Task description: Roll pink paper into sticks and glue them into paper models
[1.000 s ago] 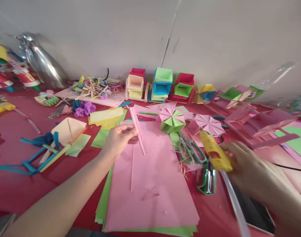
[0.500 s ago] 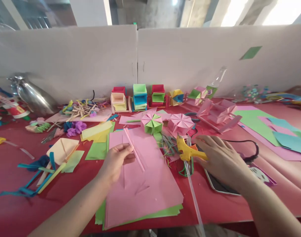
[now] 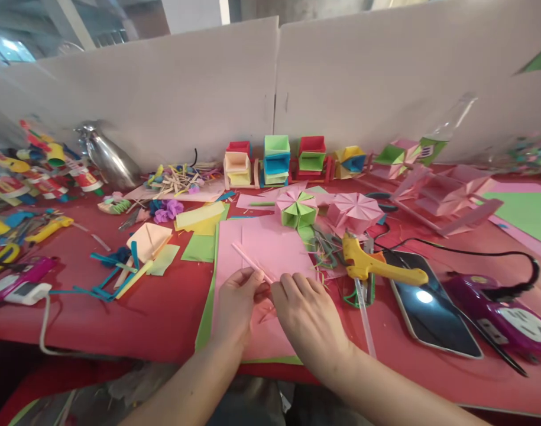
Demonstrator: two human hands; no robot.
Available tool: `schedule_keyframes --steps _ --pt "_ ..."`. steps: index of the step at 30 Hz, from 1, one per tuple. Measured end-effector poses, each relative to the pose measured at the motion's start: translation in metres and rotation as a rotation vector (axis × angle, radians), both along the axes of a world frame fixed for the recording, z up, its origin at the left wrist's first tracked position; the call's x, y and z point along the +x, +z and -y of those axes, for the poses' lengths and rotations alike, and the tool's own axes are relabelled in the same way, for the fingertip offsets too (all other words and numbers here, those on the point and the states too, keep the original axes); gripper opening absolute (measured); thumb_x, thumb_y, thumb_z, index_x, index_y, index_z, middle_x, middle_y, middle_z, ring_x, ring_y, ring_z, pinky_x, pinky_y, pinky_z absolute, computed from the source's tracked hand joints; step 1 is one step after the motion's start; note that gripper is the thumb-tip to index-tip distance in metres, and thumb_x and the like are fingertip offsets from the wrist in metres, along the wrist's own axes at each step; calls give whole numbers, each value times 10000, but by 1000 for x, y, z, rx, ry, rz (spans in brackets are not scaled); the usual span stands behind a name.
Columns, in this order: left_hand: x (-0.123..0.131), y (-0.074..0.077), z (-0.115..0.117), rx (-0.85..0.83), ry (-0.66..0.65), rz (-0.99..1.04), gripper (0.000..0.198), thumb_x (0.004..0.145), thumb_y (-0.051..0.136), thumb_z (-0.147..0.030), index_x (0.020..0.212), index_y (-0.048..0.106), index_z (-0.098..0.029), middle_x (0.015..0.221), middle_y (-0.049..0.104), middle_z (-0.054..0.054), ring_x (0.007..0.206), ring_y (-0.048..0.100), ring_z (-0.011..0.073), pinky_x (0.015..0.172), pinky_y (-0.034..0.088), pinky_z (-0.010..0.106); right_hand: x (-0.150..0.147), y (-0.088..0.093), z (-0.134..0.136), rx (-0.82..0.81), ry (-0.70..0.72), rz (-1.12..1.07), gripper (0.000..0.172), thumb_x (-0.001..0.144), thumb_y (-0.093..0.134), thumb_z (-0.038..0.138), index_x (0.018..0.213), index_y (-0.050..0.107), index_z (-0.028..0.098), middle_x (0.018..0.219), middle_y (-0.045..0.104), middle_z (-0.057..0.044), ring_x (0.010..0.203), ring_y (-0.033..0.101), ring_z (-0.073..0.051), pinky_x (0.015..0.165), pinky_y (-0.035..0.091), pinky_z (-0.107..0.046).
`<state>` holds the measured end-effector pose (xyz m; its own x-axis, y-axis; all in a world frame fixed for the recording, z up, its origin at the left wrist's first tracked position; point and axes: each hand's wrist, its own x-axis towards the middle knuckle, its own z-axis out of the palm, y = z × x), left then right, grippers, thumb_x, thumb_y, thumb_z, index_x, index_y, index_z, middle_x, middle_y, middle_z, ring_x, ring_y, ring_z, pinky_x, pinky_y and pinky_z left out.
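Observation:
A thin pink folded paper strip point(image 3: 248, 258) slants over a stack of pink paper sheets point(image 3: 270, 236). My left hand point(image 3: 241, 299) pinches its lower part between thumb and fingers. Close beside it, my right hand point(image 3: 301, 313) has its fingers curled round the strip's near end, which they hide. A yellow hot glue gun point(image 3: 381, 266), with a clear glue stick point(image 3: 365, 319) hanging from it, rests to the right of the paper, touched by neither hand. Green sheets point(image 3: 204, 322) show under the pink stack's edge.
Right of the glue gun lie a phone point(image 3: 434, 305) and a purple power strip point(image 3: 503, 316) with a black cord. Behind the stack stand pink folded paper wheels point(image 3: 355, 212) and coloured paper boxes point(image 3: 277, 160). A metal jug point(image 3: 108, 157) stands back left, near a cream paper box point(image 3: 149, 241).
My right hand has left the glue gun and come to the paper strip beside my left hand. The strip has moved lower in the view, which has swung left.

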<state>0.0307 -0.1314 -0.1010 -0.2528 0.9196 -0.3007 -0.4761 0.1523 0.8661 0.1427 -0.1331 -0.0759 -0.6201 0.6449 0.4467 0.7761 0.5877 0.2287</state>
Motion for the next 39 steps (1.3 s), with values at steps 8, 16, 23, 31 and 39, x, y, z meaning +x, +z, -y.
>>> schedule_keyframes --steps 8,16,23,31,39 --pt "-3 -1 -1 21 -3 43 98 675 652 -225 670 604 -140 606 627 -2 599 613 112 655 495 228 -4 2 -4 -53 -25 21 166 723 545 11 656 570 161 637 590 -48 593 525 -195 548 321 -297" --pt "-13 3 -1 -105 -143 99 85 662 682 -179 679 622 -122 669 649 30 653 613 118 697 511 255 1 -9 -17 -259 -42 59 197 751 511 -3 652 588 149 650 606 -44 634 560 -178 549 306 -289" --pt "-54 23 22 -203 -559 -107 222 793 568 -230 977 633 -122 1000 662 108 879 636 178 847 491 332 2 -16 -24 -366 -16 74 179 777 530 64 642 597 160 644 615 -27 609 557 -148 522 282 -279" --pt "-82 2 1 703 -441 -1665 176 856 490 -158 862 664 -178 808 623 45 796 535 172 707 459 314 7 -12 -29 -386 99 110 209 716 530 -15 610 587 156 635 595 -33 586 515 -156 532 275 -282" --pt "-81 -17 -2 821 -470 -1856 163 868 472 -152 882 635 -157 808 601 36 791 507 164 696 439 285 13 -19 -29 -229 265 36 221 720 507 -21 605 551 163 626 564 -31 573 450 -159 554 288 -280"
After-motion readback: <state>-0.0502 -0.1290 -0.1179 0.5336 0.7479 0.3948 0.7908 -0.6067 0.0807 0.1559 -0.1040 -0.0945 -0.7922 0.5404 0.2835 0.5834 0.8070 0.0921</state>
